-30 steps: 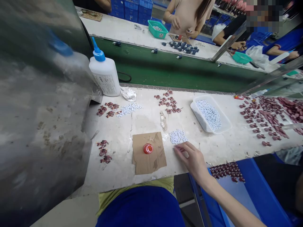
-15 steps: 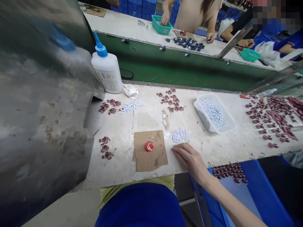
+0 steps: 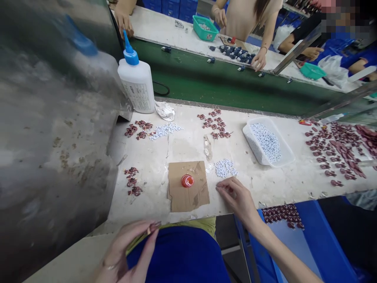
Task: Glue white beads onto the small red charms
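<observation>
At the lower left, my left hand (image 3: pixel 129 247) is in front of the table's near edge, thumb and finger pinching a small reddish-brown piece (image 3: pixel 152 227). It is partly covered by the fingertips. My right hand (image 3: pixel 238 198) rests on the tabletop, fingertips together just below a small pile of white pieces with dark marks (image 3: pixel 225 168). Whatever those fingertips hold is too small to make out. Between the hands, a red cap with glossy red contents (image 3: pixel 187 181) stands on a brown cardboard square (image 3: pixel 176 200). Several reddish-brown pieces (image 3: pixel 132 181) lie left of the cardboard.
A white bottle with a blue nozzle (image 3: pixel 137 84) stands at the back left beside a metal panel (image 3: pixel 59 157). A translucent tub (image 3: pixel 287 155) holds white pieces. Brown pieces (image 3: pixel 324 157) cover the right side. Beyond a green strip (image 3: pixel 188 74), other people work at another table.
My left hand has come into view at the lower left with a small reddish-brown piece. My right hand's fingertips have drawn together near the white pile. The camera view has shifted slightly.
</observation>
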The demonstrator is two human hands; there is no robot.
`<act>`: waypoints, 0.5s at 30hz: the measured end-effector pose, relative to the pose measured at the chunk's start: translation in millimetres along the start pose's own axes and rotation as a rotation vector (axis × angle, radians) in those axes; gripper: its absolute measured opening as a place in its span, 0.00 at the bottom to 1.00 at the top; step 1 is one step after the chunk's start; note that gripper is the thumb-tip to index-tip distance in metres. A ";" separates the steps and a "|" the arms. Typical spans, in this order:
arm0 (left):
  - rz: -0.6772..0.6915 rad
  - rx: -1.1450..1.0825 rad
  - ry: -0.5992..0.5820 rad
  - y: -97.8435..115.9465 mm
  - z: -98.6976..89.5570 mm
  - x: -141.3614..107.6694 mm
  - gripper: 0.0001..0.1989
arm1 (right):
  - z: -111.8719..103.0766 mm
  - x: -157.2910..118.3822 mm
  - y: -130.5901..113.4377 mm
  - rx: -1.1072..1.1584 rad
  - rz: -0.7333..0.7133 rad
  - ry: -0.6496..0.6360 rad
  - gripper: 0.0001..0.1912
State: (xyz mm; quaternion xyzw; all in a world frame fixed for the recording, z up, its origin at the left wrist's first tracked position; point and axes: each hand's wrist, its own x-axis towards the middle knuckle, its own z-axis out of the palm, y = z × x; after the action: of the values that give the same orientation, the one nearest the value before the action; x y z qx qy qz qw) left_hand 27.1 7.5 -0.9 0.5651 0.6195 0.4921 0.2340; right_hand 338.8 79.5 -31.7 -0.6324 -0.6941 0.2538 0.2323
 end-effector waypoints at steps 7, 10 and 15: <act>0.232 -0.014 -0.172 8.2 23.6 30.6 0.19 | -8.2 18.5 -28.5 0.043 -0.144 -0.048 0.07; 0.222 -0.022 -0.168 9.6 24.5 35.0 0.18 | -7.6 32.7 -49.7 0.139 -0.191 -0.106 0.05; 0.161 -0.014 -0.161 7.0 21.8 33.9 0.16 | -3.1 47.5 -67.7 0.201 -0.211 -0.153 0.08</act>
State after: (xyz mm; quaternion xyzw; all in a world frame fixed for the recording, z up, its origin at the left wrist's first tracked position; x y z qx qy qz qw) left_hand 40.3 45.6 5.4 0.6493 0.5478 0.4664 0.2466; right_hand 285.0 122.2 14.5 -0.5086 -0.7433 0.3435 0.2662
